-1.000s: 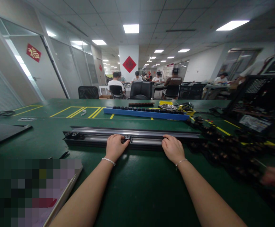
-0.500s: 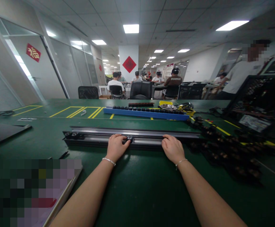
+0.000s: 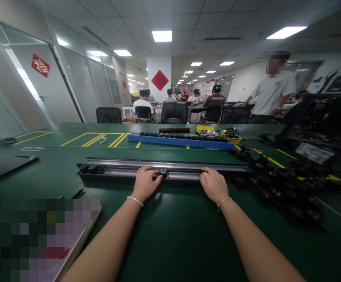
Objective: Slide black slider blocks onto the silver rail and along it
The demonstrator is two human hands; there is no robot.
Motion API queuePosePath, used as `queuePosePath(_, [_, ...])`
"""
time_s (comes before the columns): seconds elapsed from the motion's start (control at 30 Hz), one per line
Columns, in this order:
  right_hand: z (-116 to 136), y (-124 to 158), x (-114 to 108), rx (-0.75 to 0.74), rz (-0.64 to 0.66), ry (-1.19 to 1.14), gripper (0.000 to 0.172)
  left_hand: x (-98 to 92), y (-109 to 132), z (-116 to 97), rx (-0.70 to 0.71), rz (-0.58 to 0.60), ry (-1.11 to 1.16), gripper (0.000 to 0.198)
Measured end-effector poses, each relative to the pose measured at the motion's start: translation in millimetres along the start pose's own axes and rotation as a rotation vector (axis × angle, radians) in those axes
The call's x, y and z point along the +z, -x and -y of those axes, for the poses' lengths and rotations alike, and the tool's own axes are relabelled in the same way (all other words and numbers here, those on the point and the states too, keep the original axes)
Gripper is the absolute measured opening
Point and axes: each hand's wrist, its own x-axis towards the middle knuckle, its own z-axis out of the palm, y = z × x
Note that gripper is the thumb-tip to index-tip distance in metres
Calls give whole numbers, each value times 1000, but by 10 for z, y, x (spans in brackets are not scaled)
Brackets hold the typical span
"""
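Observation:
A long dark metal rail (image 3: 117, 173) lies across the green table, with a second rail (image 3: 123, 163) right behind it. Near the middle of the front rail sits a small black part (image 3: 163, 172). My left hand (image 3: 145, 182) grips that part, thumb at its front and fingers over the rail. My right hand (image 3: 215, 184) is closed on the front rail farther right, fingertips over its top and thumb on its near side. More black parts (image 3: 91, 168) sit in the rail's left end.
A blue tray (image 3: 182, 142) of black parts lies behind the rails. Many black parts (image 3: 287, 188) are heaped at the right. A pixelated flat object (image 3: 85, 231) is at the lower left. A person (image 3: 271, 94) stands beyond the table.
The small black part and my left fingers have shifted slightly right along the rail. My right hand is nearly unmoved. The standing person has moved left.

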Motion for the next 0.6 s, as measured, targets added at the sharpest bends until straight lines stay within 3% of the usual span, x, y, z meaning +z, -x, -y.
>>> queuePosePath(0.6, [-2,2,10,0,4,18,35,16,16,-9,111,-12,79,26])
